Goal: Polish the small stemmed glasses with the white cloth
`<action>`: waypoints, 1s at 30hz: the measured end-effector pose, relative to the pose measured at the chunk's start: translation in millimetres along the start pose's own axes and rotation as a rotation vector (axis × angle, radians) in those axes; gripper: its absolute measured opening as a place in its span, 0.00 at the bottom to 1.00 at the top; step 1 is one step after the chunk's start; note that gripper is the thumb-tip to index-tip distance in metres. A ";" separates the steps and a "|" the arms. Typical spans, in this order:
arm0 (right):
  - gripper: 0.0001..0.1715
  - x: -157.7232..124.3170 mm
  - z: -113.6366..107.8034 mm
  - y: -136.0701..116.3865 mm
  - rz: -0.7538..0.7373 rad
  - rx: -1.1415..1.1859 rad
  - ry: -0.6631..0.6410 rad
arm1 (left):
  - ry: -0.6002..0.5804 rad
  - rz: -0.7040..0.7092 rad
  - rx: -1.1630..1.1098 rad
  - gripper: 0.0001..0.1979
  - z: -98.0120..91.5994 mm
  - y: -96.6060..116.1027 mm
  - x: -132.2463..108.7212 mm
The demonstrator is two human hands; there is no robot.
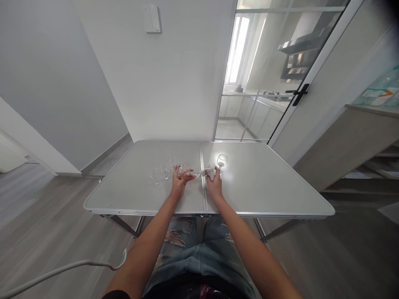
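Note:
My left hand (180, 181) is closed round the bowl of a clear stemmed glass (183, 170), which lies tilted on its side above the white folding table (264, 187). My right hand (214, 181) is closed on a small white cloth (208, 171) pressed at the foot of that glass's stem. Just beyond my right hand another clear wine glass (222, 160) stands upright on the table. Left of my left hand stand several more clear glasses (160, 174), hard to tell apart.
The table's centre seam (202, 182) runs between my hands. Behind it is a white wall with a switch (153, 19). A glass sliding door (268, 70) at the right back shows a kitchen. A wooden shelf unit (361, 141) stands far right. A white cable (62, 270) hangs at lower left.

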State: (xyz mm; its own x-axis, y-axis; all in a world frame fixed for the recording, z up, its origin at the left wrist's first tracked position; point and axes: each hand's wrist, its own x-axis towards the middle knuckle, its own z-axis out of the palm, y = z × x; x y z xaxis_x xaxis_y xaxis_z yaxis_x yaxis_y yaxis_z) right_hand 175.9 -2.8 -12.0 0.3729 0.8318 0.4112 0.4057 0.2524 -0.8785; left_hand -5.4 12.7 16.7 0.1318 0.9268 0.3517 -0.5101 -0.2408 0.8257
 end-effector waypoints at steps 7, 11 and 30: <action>0.19 -2.6 3.0 -7.0 -0.063 0.242 -0.353 | 0.027 0.032 0.029 0.31 1.8 -0.2 -0.2; 0.26 -3.4 2.9 -7.7 -0.042 0.388 -0.404 | 0.008 0.031 0.057 0.33 1.6 -1.5 -0.8; 0.43 -2.5 1.2 -9.7 -0.107 0.414 -0.471 | 0.031 0.007 0.047 0.34 3.1 2.3 0.6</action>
State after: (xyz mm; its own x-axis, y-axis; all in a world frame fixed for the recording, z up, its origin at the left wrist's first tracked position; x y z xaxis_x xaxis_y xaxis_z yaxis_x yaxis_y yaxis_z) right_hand 170.0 -6.7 -4.9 -0.0972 0.8960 0.4332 0.0286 0.4376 -0.8987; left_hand -3.8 11.7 20.2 0.1019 0.9333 0.3444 -0.4699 -0.2600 0.8435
